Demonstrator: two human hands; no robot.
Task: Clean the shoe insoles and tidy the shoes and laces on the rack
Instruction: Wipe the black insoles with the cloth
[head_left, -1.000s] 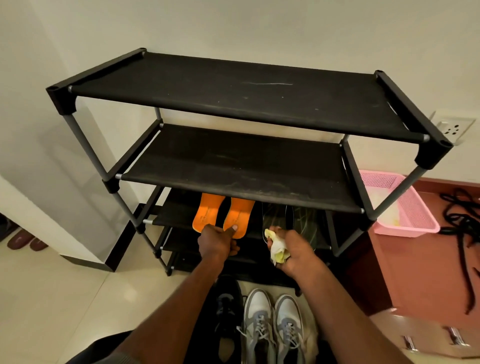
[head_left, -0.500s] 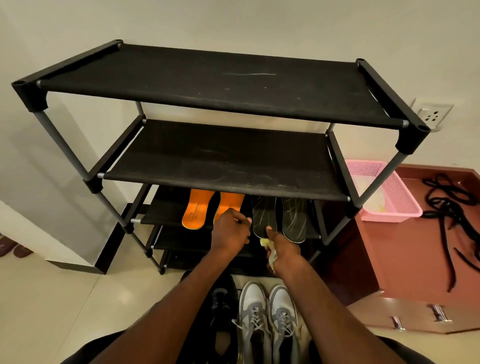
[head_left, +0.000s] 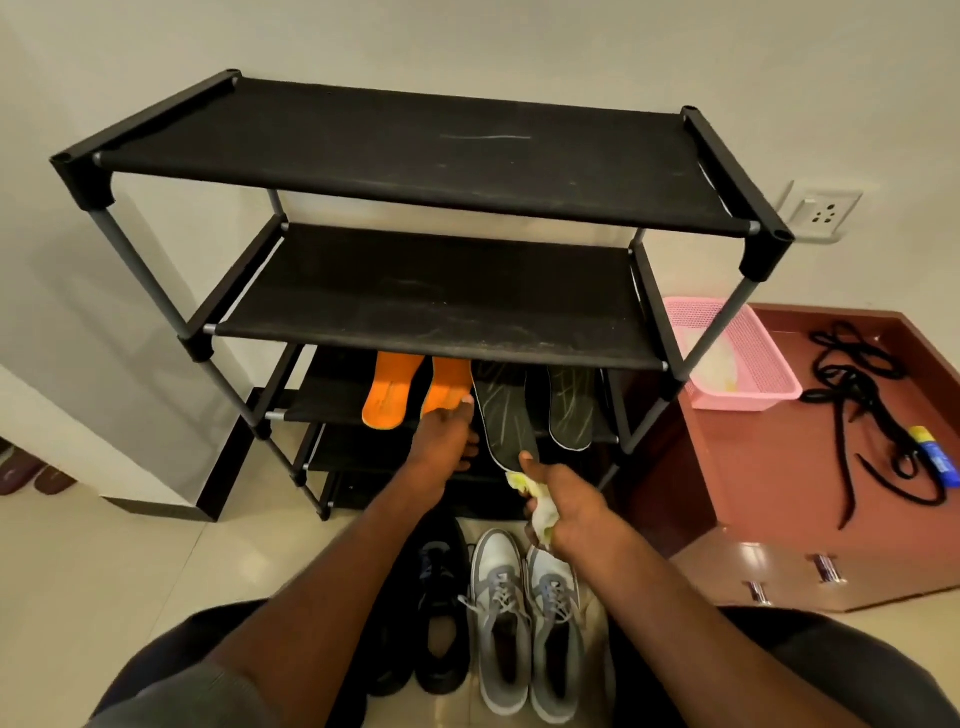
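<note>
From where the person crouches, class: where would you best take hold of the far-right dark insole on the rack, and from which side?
Grip the dark insole at its rounded near end, which overhangs the shelf's front edge, coming from the front and pinching it top and bottom. The rest lies flat under the middle shelf, so reaching from above looks blocked.

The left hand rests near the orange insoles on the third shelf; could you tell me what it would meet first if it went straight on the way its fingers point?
Most likely the right-hand orange insole: the left hand points up and away, its fingertips apparently already at that insole's near end.
</note>
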